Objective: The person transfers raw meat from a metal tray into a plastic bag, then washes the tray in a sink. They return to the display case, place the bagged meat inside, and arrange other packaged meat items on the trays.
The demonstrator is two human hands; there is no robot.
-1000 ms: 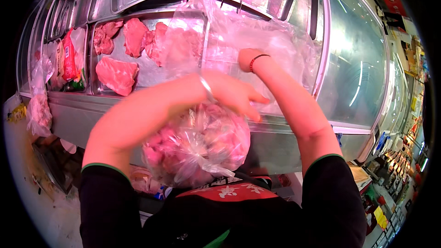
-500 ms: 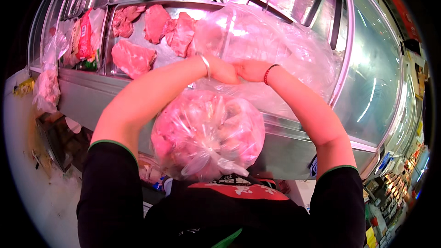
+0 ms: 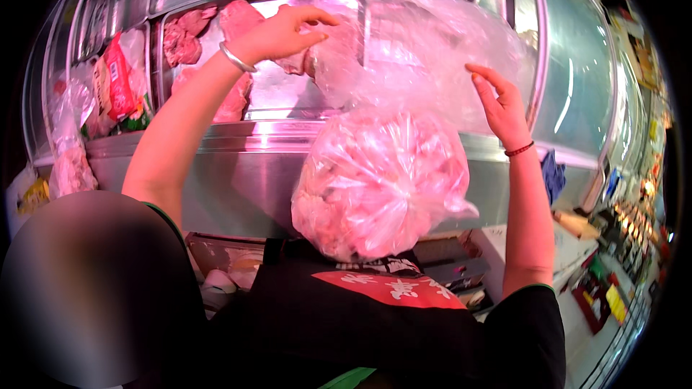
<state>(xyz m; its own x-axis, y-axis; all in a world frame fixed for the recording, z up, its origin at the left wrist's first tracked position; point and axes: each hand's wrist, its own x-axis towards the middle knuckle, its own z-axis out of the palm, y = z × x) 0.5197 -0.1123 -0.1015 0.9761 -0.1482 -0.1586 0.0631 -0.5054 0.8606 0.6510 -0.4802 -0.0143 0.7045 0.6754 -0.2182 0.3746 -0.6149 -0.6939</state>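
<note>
The left hand (image 3: pixel 285 34) hung over the metal tray (image 3: pixel 277 98), thumb and forefinger parted, the other fingers loosely curled, with nothing visible between them. The right hand (image 3: pixel 507 112) stood above the far side of the clear plastic film (image 3: pixel 440 50), its thumb and fingers spread in a wide, empty pinch. Whether either fingertip brushed the film was hard to judge from where I looked, the pink glare washing out its edge.

The step in hand seemed to be handling that film; any fresh grip on it would call for a light pinch at a loose edge. It lay thin, slippery and crumpled, covering the tray's right end.

Nearer the chest, between the forearms, sat the knotted clear bag (image 3: pixel 378 180), round and taut, packed with pale pink chunks, its twisted neck sticking out to the right. Beyond the left wrist's smooth silver bangle (image 3: pixel 238 57) lay moist, irregular slabs of raw meat (image 3: pixel 234 104). Farther left was a crinkled red packet (image 3: pixel 119 78), and brushed steel counter (image 3: pixel 241 180) fronted it all.
</note>
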